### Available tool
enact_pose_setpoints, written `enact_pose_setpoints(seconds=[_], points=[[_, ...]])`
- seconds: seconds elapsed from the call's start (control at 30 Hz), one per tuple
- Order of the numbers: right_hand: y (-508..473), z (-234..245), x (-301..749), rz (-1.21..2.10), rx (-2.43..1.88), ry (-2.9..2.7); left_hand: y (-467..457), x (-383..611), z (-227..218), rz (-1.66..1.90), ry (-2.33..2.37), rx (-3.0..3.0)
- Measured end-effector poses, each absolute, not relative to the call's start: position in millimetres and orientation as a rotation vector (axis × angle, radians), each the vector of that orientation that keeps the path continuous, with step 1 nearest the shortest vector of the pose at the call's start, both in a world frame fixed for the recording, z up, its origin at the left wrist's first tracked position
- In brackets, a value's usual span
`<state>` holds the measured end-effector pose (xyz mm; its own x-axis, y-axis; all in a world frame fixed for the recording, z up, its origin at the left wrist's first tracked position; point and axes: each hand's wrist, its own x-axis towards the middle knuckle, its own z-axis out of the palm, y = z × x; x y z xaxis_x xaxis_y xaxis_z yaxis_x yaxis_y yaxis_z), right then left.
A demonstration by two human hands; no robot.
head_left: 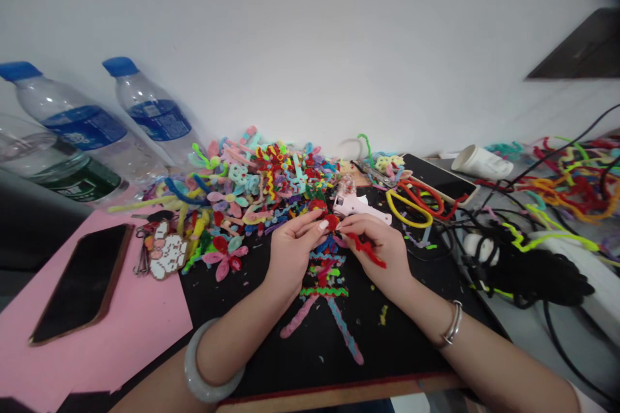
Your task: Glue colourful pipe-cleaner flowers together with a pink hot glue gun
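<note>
My left hand (293,248) and my right hand (382,255) meet over the middle of a black mat (252,335). Between their fingertips they pinch a red pipe cleaner (368,250), bent into a rounded shape at the left hand. Its loose end trails down across my right fingers. Just below the hands, on the mat, lie short zigzag pipe cleaner strips (323,292) in green, blue and red. A pink strip (298,317) and a blue-and-pink strip (346,329) slant down from them. Behind my right hand rests a pale pink glue gun (361,206).
Colourful pipe cleaner pieces (285,168) are heaped against the wall. At left stand plastic bottles (159,113), with a phone (82,284) on pink paper (150,335). Yellow-handled scissors (409,208), another phone (438,181), a white cup (482,162) and black cables (533,271) lie right.
</note>
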<state>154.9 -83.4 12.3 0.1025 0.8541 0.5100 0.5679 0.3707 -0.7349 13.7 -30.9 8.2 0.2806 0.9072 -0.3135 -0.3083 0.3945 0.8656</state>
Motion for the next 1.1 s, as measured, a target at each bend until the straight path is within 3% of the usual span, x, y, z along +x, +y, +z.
enact_pose_setpoints(seconds=[1.1], points=[[-82.0,11.9,156.9,0.333,-1.394,-1.418,-34.6,12.7,11.2,0.836,0.918,0.931]])
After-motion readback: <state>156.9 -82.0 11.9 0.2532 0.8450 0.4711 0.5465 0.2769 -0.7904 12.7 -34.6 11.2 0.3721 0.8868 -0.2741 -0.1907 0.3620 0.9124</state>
